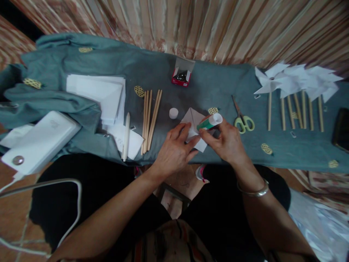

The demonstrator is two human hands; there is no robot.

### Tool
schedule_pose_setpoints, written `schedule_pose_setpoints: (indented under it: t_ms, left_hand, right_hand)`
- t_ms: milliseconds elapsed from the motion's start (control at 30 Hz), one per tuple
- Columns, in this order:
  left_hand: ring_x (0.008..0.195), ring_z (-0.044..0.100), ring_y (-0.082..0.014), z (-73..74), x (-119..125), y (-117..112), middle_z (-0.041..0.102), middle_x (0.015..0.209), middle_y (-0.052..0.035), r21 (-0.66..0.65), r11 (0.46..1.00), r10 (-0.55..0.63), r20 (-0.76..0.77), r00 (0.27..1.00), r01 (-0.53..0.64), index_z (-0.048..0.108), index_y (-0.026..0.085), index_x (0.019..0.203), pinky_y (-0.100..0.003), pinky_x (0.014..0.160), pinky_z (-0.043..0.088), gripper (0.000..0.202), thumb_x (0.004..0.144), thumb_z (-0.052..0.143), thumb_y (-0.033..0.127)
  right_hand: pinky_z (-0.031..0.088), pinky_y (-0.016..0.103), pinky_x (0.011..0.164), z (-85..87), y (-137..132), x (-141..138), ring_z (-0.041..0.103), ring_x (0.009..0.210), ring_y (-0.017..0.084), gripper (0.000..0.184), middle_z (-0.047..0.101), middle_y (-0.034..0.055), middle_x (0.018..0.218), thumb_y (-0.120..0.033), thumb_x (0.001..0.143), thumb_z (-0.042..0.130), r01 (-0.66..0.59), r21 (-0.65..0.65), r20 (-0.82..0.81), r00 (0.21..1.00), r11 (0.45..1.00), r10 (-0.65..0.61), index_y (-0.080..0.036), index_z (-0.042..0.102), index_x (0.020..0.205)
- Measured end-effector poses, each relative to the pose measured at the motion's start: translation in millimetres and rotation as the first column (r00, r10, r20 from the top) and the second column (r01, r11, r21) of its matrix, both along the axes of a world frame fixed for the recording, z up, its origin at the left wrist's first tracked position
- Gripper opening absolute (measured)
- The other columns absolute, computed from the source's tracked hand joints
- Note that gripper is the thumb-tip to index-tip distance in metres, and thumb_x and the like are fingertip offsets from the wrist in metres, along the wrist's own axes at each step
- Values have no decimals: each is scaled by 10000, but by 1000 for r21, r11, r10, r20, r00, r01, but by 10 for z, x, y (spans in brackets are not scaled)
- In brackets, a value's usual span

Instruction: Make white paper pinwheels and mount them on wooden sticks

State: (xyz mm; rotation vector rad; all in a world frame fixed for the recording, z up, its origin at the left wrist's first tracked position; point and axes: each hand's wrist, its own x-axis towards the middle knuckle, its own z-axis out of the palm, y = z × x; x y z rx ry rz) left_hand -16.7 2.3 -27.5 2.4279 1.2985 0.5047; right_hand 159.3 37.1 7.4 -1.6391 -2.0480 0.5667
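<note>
A white paper square with cut lines [201, 145] lies near the table's front edge. My left hand [174, 148] holds it, its fingers bent over the paper's left side and the thumb across the lower part. My right hand [227, 140] is closed around a glue stick [209, 122] with a green label. The stick is tilted, its lower end at the middle of the paper; whether the glue touches there is hard to see. A white round cap [173, 113] sits just left of the paper.
Scissors [243, 123] lie right of my hands, with several paper pinwheels on sticks [272, 78] beyond. Leftward are loose wooden sticks [154, 120], a white pen [126, 137], stacked paper [95, 87] and a white power bank [40, 142]. A small red box [180, 82] holds shiny pins.
</note>
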Motion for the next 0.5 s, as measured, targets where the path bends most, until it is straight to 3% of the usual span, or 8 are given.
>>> schedule_pose_setpoints:
  t_ms: [500]
  left_hand:
    - [1342,315,-369,-12,2,-8,387,1448,-182,17,1000,-4,2,1000,4,526,205,1259,-572,1009,370,429,880,560,403]
  right_hand:
    - [431,293,561,-39,57,-10,556,602,164,227,654,45,792,-355,816,581,5,17,-35,999,1000,-4,-196,607,975]
